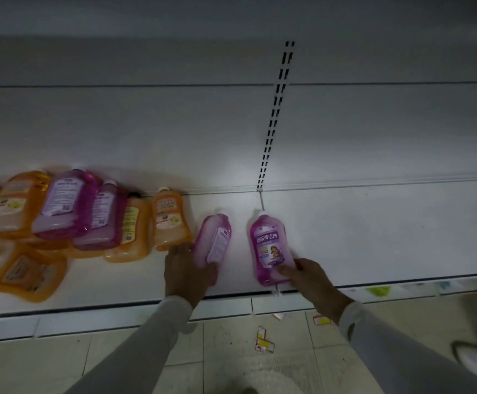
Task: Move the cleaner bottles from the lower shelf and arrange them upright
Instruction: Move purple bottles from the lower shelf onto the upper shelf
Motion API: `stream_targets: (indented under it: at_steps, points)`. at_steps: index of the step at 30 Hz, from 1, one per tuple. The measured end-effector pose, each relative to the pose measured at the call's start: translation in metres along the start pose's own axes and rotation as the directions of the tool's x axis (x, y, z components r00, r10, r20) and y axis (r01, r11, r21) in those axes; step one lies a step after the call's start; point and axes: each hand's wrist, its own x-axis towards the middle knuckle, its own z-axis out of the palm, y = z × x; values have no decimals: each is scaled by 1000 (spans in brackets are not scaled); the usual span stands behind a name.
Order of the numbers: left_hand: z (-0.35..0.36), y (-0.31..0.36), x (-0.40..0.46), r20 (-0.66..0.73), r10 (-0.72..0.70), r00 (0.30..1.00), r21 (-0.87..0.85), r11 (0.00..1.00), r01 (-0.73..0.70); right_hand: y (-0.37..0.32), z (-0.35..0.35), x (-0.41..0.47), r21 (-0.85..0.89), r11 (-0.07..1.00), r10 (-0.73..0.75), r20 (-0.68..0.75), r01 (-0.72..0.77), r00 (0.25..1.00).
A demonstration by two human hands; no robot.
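White lower shelf [373,237], two purple bottles in hand.
I note the heap [69,211] at nine o'clock may slide; left hand [187,270] grasps the turned bottle [216,240], right hand [307,275] grasps the label-front bottle [270,248], both near the edge and liable to tip off.

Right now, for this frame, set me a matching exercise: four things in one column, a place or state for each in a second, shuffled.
Things:
1. left hand
2. right hand
3. orange plastic cleaner bottle standing alone
4. torn red-and-yellow paper tag

Places or states:
A. on the tiled floor
B. holds the purple bottle with its front label showing
C. left of both held bottles
D. holds the purple bottle turned side-on

Pairs: 1-D, 2-B, 3-C, 4-A
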Motion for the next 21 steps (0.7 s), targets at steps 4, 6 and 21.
stream_targets:
  at_steps: [4, 6, 21]
  points:
    - [7, 11, -12, -47, 145, 988, 74, 987, -141, 5, -9, 0, -127, 992, -11, -9, 10, 1000]
    - [16, 19, -13, 8, 167, 986, 65, 984, -167, 6, -13, 1, -184, 982, -33, -3, 32, 999]
    - [37, 31, 44, 515, -153, 844, -180, 943, 281, -23, -10, 57, -108, 994, -11, -44, 6, 999]
